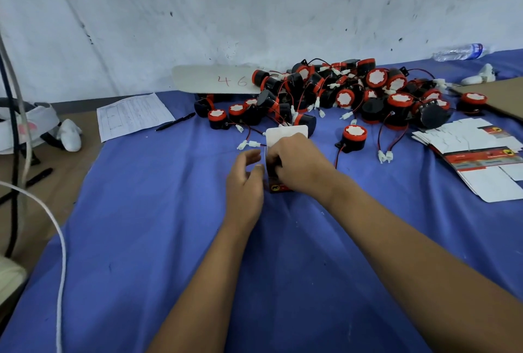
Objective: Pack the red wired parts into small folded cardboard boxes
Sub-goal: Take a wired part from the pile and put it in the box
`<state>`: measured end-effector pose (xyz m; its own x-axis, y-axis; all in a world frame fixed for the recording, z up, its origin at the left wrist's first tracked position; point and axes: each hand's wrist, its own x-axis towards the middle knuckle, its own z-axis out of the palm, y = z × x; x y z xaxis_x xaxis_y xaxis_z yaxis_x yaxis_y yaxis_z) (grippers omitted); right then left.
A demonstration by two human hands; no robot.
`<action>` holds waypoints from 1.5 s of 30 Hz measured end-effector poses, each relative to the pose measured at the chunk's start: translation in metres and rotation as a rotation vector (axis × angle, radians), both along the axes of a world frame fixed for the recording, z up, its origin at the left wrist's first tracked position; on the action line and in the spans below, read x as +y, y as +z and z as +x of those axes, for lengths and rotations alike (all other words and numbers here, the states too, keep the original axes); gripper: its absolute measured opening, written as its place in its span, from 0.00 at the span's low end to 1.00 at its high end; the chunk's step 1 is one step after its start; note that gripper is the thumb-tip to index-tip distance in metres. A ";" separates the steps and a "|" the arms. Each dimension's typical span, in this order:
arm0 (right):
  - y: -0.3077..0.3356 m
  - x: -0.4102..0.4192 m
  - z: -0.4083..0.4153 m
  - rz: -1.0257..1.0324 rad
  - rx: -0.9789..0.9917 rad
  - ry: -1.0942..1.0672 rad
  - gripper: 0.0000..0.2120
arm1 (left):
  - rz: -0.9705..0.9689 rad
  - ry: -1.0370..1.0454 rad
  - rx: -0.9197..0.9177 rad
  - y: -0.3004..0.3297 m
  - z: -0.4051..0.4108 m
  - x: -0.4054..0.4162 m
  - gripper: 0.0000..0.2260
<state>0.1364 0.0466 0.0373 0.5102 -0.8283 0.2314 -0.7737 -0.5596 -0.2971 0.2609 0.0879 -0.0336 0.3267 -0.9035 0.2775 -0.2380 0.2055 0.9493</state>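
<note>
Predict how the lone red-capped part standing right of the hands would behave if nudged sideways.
The lone part stands on a flat base, so it would probably slide, not roll. Tipped over, its round body might roll. Its thin wires look floppy and would likely trail behind.

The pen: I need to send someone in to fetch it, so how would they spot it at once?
Start at the blue cloth covering the table and look to its far left corner, where a printed paper form lies. The pen rests just off that sheet's right edge, pointing toward the pile of red wired parts. It is the only slim, all-black stick on the cloth.
</note>
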 end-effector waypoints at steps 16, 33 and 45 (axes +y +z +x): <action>-0.013 0.007 -0.033 -0.323 -0.420 -0.046 0.11 | 0.086 -0.096 0.079 0.001 -0.004 -0.010 0.12; -0.055 -0.014 -0.058 0.672 -1.062 -0.060 0.11 | 0.157 -0.181 0.241 0.008 0.003 -0.007 0.17; -0.062 -0.007 -0.047 0.263 -0.825 -0.017 0.16 | 0.075 -0.147 0.119 0.005 -0.004 -0.006 0.15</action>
